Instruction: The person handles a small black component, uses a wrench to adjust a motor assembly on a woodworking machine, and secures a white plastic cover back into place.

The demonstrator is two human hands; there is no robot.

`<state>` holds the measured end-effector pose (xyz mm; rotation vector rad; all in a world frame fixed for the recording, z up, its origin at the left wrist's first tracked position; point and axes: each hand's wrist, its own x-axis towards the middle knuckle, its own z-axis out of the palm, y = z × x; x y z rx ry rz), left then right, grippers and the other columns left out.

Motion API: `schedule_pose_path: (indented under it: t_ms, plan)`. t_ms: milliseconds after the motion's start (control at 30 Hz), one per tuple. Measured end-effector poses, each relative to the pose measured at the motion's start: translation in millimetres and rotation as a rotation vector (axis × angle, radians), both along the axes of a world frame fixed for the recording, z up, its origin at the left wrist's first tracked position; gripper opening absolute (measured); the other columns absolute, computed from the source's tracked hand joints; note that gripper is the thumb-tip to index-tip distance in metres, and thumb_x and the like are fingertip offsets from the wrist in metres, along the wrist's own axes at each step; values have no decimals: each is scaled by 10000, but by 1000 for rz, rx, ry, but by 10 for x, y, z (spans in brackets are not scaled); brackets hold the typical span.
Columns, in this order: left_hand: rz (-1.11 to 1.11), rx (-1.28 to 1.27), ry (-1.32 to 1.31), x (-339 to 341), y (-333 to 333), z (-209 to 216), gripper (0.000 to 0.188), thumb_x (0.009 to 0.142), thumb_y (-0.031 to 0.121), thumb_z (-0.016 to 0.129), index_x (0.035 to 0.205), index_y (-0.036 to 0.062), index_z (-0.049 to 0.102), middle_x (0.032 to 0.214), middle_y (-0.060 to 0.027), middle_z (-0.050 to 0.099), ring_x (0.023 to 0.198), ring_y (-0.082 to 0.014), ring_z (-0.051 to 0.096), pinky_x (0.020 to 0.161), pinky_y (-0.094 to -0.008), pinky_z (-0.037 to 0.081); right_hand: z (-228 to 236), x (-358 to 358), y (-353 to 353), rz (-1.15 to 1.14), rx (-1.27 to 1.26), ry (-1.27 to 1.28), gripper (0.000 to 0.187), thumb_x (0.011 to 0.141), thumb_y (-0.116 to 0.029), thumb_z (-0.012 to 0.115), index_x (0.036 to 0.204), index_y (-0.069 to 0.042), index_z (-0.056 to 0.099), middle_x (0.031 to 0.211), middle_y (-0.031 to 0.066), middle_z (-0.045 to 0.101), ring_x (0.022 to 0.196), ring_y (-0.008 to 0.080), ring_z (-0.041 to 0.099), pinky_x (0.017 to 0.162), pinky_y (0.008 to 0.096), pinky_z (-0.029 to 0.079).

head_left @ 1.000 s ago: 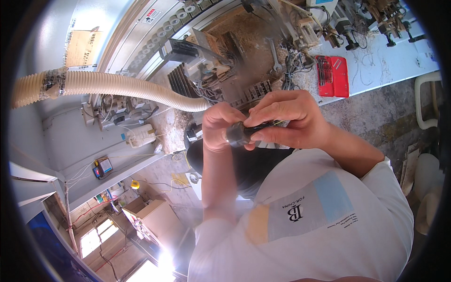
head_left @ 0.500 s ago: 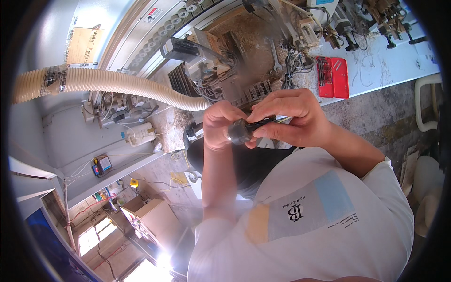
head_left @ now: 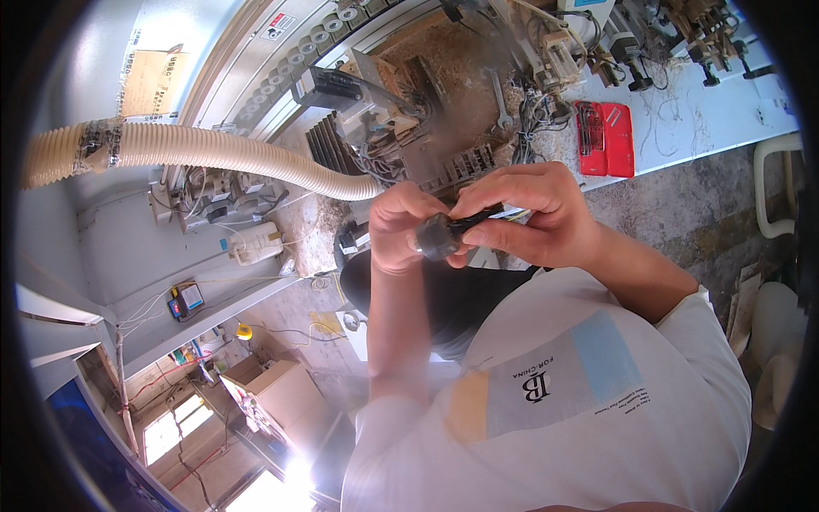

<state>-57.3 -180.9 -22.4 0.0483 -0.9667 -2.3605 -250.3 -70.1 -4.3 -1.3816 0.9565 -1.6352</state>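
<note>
Nearest, in front of the white shirt point(head_left: 409, 435), a dark rounded piece point(head_left: 438, 237) is gripped between the thumb and fingers of the left hand point(head_left: 397, 229), while a slim black piece point(head_left: 480, 218) just beside it is pinched narrowly between the thumb and forefinger of the right hand point(head_left: 537, 213). Whether the two pieces are joined cannot be told, since their meeting is partly covered by fingertips. For good control, the rounded piece is best held firmly by the left hand, with fine movement left to the right fingertips; the two pieces should be held in line, and the slim one should not be forced sideways. Because both are held in the air above the dark trousers point(head_left: 401, 294), a loosened grip could let a part drop, so a steady pinch is called for. Beyond the hands, a machine point(head_left: 384, 132) is seen with chips strewn about it, which should be kept off the pieces. Farther off, a wrench point(head_left: 501, 102) and an open red case point(head_left: 616, 141) are laid out.
</note>
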Motion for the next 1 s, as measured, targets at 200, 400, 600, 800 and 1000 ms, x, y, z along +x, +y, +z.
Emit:
schedule_pose_path:
  t_ms: [200,400,600,800,1000]
  plan:
    - [-5,-38,-36,49,4,-28,191,892,10,734,980,-92,598,898,-319,700,699,-373,746,563,-447,654,21,22,10,6,-44,-25,274,798,-46,838,1055,-24,743,1008,118,735,961,247,725,834,321,570]
    - [-36,-23,-5,85,34,-94,248,897,19,733,1065,-87,584,966,-308,691,794,-388,752,586,-450,663,-19,9,6,68,-72,-41,312,771,-36,848,1063,-12,739,1053,129,720,972,230,697,818,312,548]
    - [-8,-28,-59,37,49,-77,315,911,77,746,1134,-55,567,990,-235,704,820,-353,753,664,-423,666,-70,53,-11,-59,-82,-72,323,755,-22,855,1059,-28,745,1000,100,732,891,215,710,771,315,549]
    - [-11,-48,-49,18,73,-55,399,906,183,783,1156,-27,555,1004,-179,711,850,-292,749,717,-398,644,-79,130,24,0,51,-203,359,751,-38,870,1084,-30,734,1006,82,724,928,213,698,815,334,542]
    - [-36,-106,-105,96,52,-178,490,901,304,804,1167,-2,529,1064,-139,689,1017,-252,718,892,-356,573,-92,67,2,-22,-43,-6,355,763,-47,870,1089,-46,731,1048,73,697,961,200,675,841,323,526]
